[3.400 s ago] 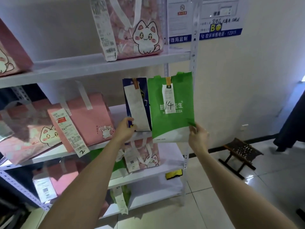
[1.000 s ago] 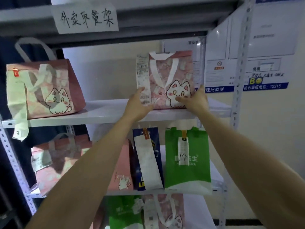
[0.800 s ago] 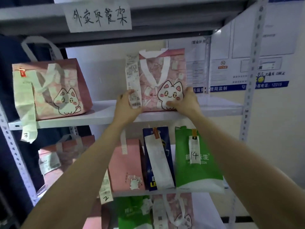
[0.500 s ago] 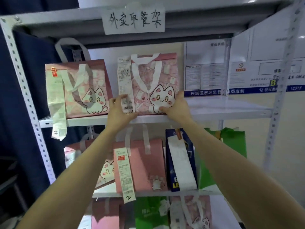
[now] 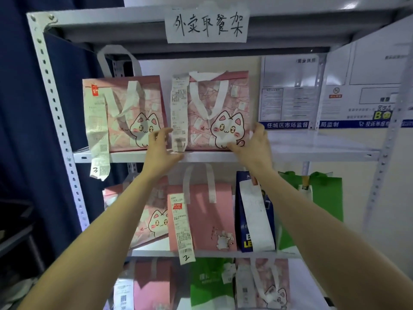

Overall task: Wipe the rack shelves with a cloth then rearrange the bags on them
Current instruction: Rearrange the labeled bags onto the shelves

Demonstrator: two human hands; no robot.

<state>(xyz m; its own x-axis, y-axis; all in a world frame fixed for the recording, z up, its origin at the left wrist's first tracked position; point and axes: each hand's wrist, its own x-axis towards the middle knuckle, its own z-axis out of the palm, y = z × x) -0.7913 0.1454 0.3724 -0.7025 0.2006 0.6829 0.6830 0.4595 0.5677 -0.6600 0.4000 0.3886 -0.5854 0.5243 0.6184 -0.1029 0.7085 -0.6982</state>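
A pink cat-print bag [image 5: 214, 108] with a long receipt stands on the upper shelf [image 5: 312, 151] of the white metal rack [image 5: 55, 108]. It sits right beside a second pink cat-print bag [image 5: 134, 113], tagged 3. My right hand [image 5: 252, 146] grips the first bag's lower right corner. My left hand [image 5: 161, 151] is at its lower left edge by the receipt, fingers spread and thumb in the gap between the two bags. No cloth is in view.
The shelf below holds a tilted cat-print bag [image 5: 152, 220], a plain pink bag [image 5: 207, 220] tagged 2, a blue bag [image 5: 243, 238] and a green bag [image 5: 326, 198]. More bags stand lower down. A handwritten sign [image 5: 207, 25] hangs above. A dark curtain [image 5: 17, 130] lies left.
Both hands left the green and blue bags on the middle shelf and rose to the upper shelf. They slid the cat-print bag left until it stood beside the bag tagged 3. My left fingers have loosened.
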